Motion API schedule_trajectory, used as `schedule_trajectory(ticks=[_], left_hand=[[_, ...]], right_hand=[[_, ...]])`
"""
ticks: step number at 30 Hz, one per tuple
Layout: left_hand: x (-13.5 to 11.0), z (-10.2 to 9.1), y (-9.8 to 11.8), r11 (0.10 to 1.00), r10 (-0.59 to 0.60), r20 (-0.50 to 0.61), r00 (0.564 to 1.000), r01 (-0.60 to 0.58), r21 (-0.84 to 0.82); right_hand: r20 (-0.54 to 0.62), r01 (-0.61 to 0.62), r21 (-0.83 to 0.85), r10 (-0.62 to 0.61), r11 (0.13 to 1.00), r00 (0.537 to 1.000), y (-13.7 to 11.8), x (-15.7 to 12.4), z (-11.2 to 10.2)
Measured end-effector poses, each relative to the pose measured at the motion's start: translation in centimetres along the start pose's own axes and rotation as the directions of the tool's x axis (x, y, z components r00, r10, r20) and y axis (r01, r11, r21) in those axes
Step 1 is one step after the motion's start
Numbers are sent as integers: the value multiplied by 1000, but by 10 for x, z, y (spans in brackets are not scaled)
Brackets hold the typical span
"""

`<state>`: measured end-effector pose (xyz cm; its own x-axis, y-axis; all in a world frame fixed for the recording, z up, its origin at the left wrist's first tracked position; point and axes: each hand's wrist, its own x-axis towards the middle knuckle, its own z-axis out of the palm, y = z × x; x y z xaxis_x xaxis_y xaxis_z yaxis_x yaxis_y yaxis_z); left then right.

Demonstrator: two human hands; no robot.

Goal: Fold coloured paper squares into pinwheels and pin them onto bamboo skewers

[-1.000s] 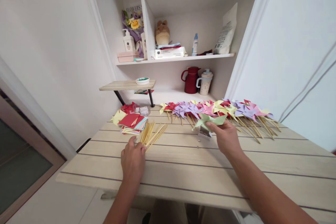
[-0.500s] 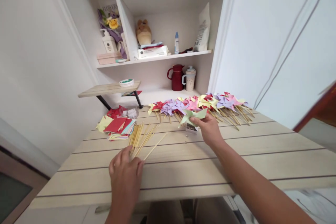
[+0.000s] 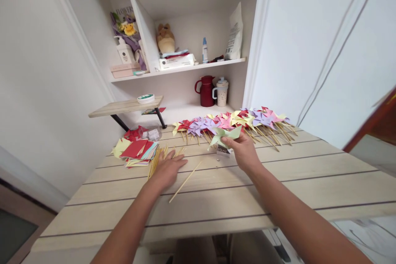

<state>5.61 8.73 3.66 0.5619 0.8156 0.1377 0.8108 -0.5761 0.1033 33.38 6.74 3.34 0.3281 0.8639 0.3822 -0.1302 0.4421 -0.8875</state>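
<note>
Pinched in my right hand (image 3: pixel 244 148) is a pale green paper pinwheel (image 3: pixel 225 135), held just above the table. Under it stands a small clear box (image 3: pixel 223 151) of tiny dark items, partly hidden by the pinwheel. My left hand (image 3: pixel 168 168) lies flat with fingers spread over a bundle of thin wooden sticks (image 3: pixel 152 166), covering much of it. One single stick (image 3: pixel 185 182) lies apart, to the right of that hand. Left of the bundle is a stack of coloured paper squares (image 3: pixel 137 150), red on top.
Finished pinwheels on sticks (image 3: pixel 229 121) lie in a row along the back of the table (image 3: pixel 235 202). A small raised wooden stand (image 3: pixel 123 107) is at the back left. Behind are a red jug (image 3: pixel 206 91) and a cream cup (image 3: pixel 222 93) beneath the shelf (image 3: pixel 185 69).
My left hand has let go of the single stick and moved forward onto the bundle, opening its fingers. The right hand still holds the green pinwheel in about the same place.
</note>
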Motion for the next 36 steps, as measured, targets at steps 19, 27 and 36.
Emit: schedule_trajectory(ticks=[19, 27, 36], left_hand=[[-39, -9, 20, 991, -129, -17, 992, 128, -35], [-55, -15, 45, 990, -124, 197, 972, 107, 92], [-50, 0, 31, 974, 205, -97, 974, -213, -82]], right_hand=[[88, -53, 17, 51, 998, 995, -2, 0, 0], [97, -60, 37, 56, 998, 994, -2, 0, 1], [86, -76, 68, 70, 995, 994, -1, 1, 1]])
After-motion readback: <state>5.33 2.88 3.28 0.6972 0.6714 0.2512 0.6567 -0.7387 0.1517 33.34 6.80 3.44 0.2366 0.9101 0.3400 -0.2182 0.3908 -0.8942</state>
